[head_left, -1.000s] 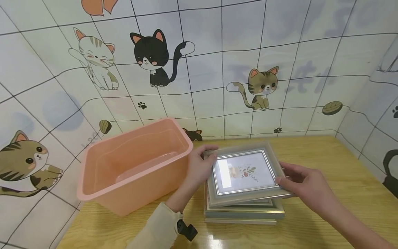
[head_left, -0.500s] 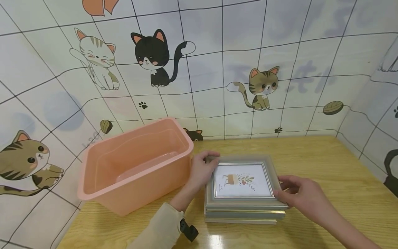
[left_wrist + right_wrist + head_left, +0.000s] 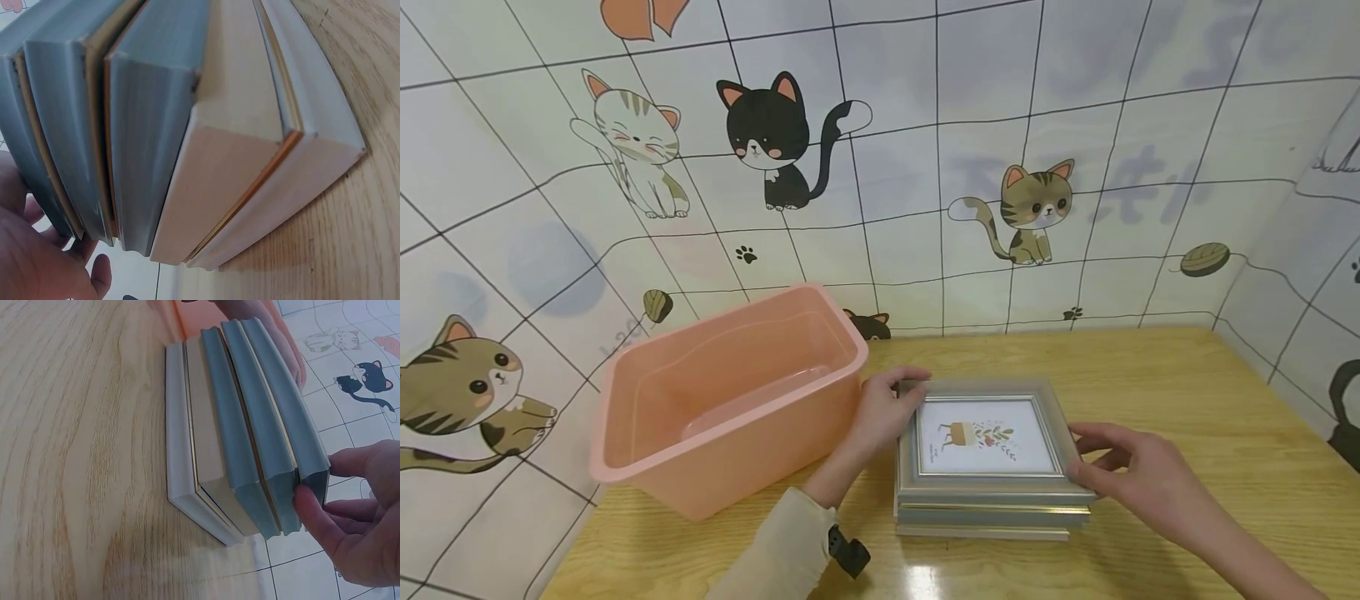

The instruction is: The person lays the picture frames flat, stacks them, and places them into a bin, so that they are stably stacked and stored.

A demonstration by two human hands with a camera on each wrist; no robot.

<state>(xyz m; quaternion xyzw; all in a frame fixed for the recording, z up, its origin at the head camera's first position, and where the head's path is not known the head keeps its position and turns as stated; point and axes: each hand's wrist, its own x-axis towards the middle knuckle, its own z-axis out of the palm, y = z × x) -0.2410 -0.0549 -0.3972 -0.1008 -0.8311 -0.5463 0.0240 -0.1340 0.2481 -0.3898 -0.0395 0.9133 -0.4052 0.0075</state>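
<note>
A grey-silver picture frame (image 3: 985,483) with a plant print lies flat on top of a stack of several frames on the table. My left hand (image 3: 887,412) holds its far left corner, thumb at the corner and a finger along the back edge. At the right edge, my right hand (image 3: 1131,462) pinches the same frame between thumb and fingers. The right wrist view shows blue-grey frames (image 3: 232,425) above a cream and a white one (image 3: 177,425), with my right fingers (image 3: 356,464) on the topmost. In the left wrist view, fingers of the left hand (image 3: 47,250) touch the upper frames' side.
A pink plastic bin (image 3: 730,450) stands left of the stack, close to my left hand. Behind the wooden table (image 3: 1210,400) rises a wall (image 3: 895,183) with cat drawings. A dark object (image 3: 1347,408) shows at the right edge.
The top picture frame, tilted and raised a second ago, has come down level onto the stack. Both hands have stayed at its sides; the last half second shows almost no movement.
</note>
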